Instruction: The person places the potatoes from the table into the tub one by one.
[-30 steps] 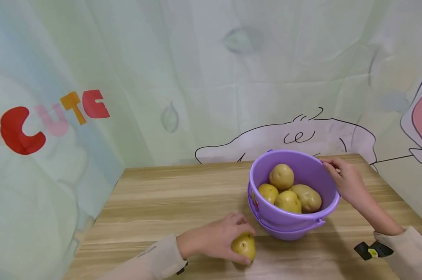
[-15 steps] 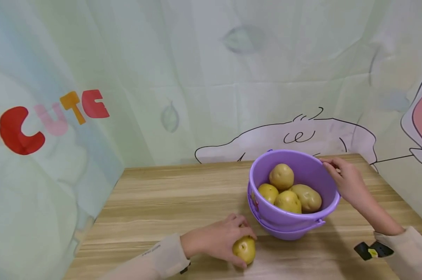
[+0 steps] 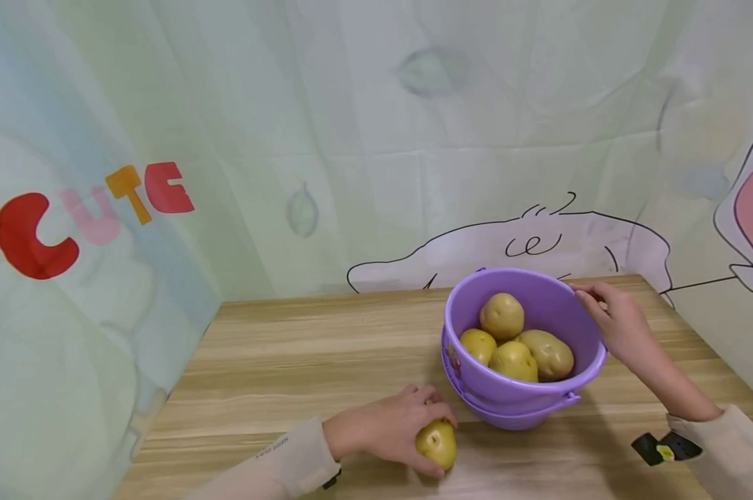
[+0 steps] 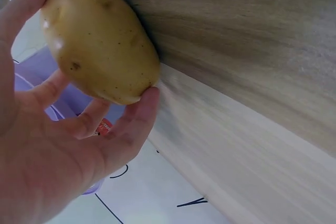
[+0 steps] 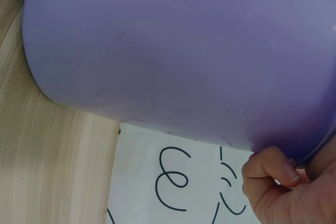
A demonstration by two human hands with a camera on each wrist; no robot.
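Observation:
My left hand (image 3: 391, 427) grips a yellow potato (image 3: 437, 444) on the table in front of the bucket, thumb on the near side and fingers over the far side. In the left wrist view the potato (image 4: 100, 43) is oval with small dark eyes, and fingertips and thumb sit round its edge. A purple bucket (image 3: 520, 399) stands upright at the right, its handle hanging down along the outside. Several potatoes (image 3: 502, 316) lie inside it. My right hand (image 3: 622, 323) pinches the bucket's right rim. In the right wrist view its curled fingers (image 5: 268, 169) are at the rim beside the purple wall.
The wooden table (image 3: 307, 347) runs back to a pale printed curtain (image 3: 351, 139). Coloured letters (image 3: 39, 236) mark the curtain's left side, and a line-drawn figure shows behind the bucket.
My left hand and its potato have shifted very slightly to the right, and the thumb has slid a little lower on the potato. The bucket and right hand have stayed put.

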